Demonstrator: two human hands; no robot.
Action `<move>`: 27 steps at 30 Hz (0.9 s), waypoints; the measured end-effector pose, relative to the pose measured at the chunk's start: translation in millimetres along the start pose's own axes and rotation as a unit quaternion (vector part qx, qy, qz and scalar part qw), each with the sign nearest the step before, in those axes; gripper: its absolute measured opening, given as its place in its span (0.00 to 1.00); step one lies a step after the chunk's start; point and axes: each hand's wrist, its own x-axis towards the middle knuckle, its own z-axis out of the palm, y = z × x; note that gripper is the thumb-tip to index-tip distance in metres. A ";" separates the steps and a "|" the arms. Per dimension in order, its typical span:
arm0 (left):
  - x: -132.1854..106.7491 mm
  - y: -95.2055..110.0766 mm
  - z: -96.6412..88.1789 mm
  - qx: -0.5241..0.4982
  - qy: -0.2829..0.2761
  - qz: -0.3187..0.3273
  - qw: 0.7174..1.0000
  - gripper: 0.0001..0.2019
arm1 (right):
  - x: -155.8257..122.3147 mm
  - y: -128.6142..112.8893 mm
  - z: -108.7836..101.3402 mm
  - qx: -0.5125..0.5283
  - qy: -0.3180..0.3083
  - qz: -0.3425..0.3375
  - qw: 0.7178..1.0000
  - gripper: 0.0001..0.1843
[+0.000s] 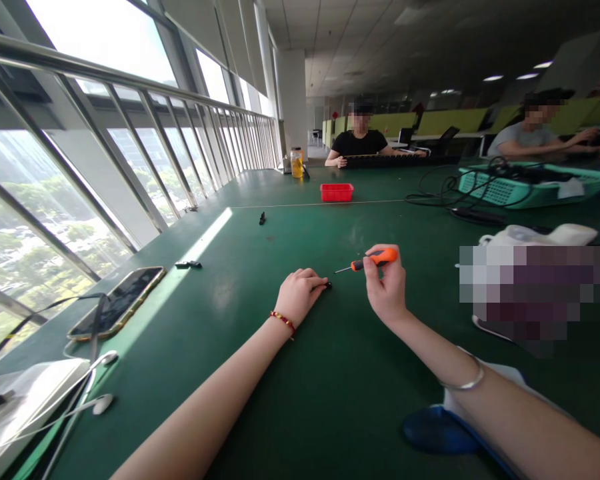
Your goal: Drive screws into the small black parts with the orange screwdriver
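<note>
My right hand [387,287] is closed around an orange-handled screwdriver [375,260], whose thin shaft points left towards my other hand. My left hand [300,293] rests knuckles-up on the green table [260,253] with its fingers curled over a small black part [327,285] that shows at the fingertips. The screwdriver tip hovers just right of and above that part. A red string bracelet is on my left wrist and a silver bangle on my right forearm.
A phone [117,301], white earphones [103,403] and cables lie at the left edge by the window railing. Small black pieces [188,265] [262,217] and a red tray [337,192] lie further out. Two people sit at the far end; a teal basket [510,187] stands at right.
</note>
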 end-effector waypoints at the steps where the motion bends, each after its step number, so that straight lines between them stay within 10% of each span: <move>1: 0.3 -1.2 0.7 -0.019 0.000 -0.008 1.000 0.10 | 0.4 -0.3 0.3 0.008 0.002 0.006 1.000 0.09; 27: 1.3 1.6 -1.5 -0.024 -0.005 -0.033 0.999 0.03 | 1.8 0.9 1.5 0.063 -0.066 0.055 0.994 0.09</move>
